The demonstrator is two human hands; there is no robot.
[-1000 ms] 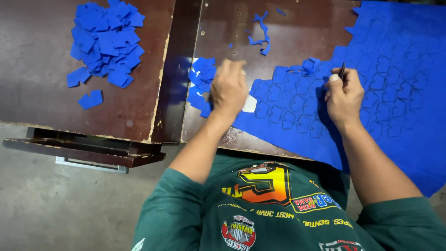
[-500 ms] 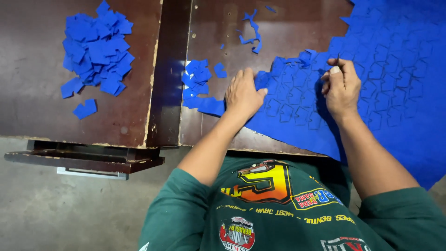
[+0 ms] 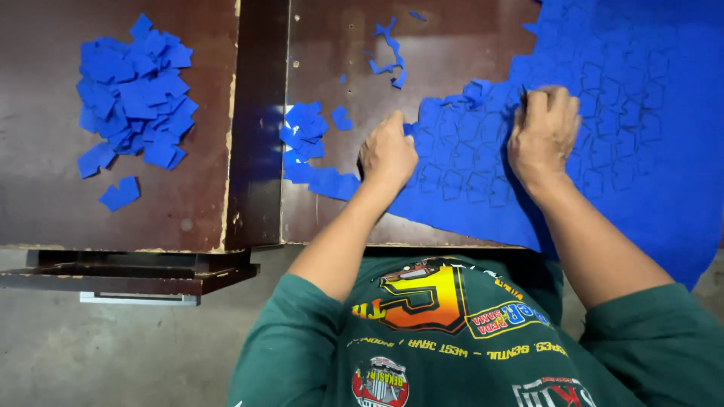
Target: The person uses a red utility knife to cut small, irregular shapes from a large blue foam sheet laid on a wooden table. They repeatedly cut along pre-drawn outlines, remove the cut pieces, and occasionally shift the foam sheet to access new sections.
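Moved: left hand slid back to the torn left edge of the blue die-cut sheet, fingers curled on it | right hand pressed the sheet, pinch not visible | sheet lay on right brown table | small cut pieces beside left hand | big pile well apart on left table.

Both bare forearms reach forward and up from the green sleeves, roughly parallel and slightly converging. The left hand lies knuckles up, its fingers curled under into a loose fist, thumb side toward the right hand. The right hand sits a little farther forward, back of the hand up, its fingers bent down and bunched together at the tips.
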